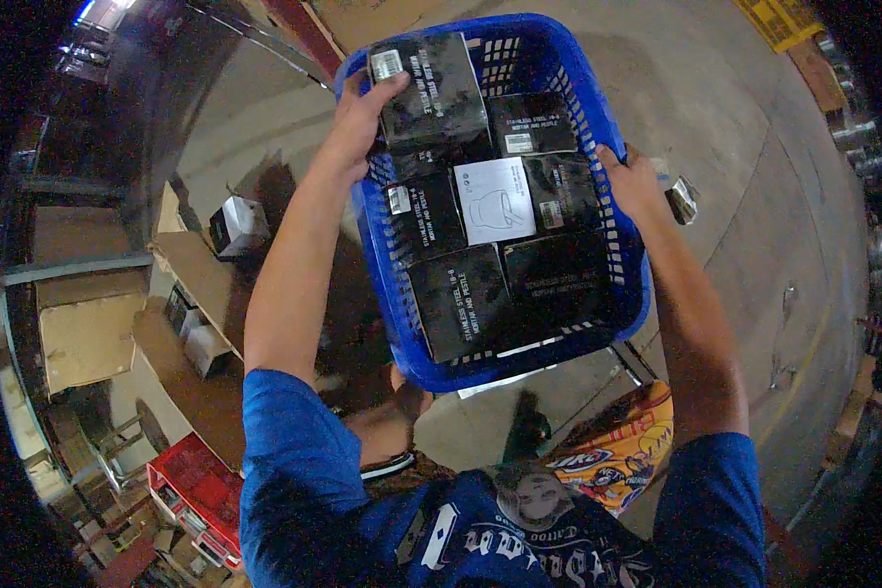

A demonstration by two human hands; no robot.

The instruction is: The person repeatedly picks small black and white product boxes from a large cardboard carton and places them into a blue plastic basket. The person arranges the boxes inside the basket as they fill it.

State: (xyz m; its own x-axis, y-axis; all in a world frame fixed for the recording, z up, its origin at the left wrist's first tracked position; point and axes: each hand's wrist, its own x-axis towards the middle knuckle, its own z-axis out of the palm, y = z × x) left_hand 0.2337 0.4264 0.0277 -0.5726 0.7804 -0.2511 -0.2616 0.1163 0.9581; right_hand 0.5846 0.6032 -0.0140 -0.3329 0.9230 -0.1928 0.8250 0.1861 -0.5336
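Between my hands is a blue plastic basket (641,294) with slotted sides, held by both long rims. My left hand (362,118) grips the left rim near the far end, its thumb lying over the edge of a black box (441,108) that sits higher than the others. On the right rim my right hand (631,181) is closed around the edge. Several more black cardboard boxes (460,304) with pale print and small white labels fill the basket. Among them lies a white box or sheet (496,201) with a line drawing of a rounded pot and stick.
An open cardboard carton (201,284) stands at the left, with small boxes inside and a white-and-black box (238,227) on its far side. Lower left is a red crate (196,485). Concrete floor (735,284) spreads to the right. A yellow crate (782,22) is at the far right.
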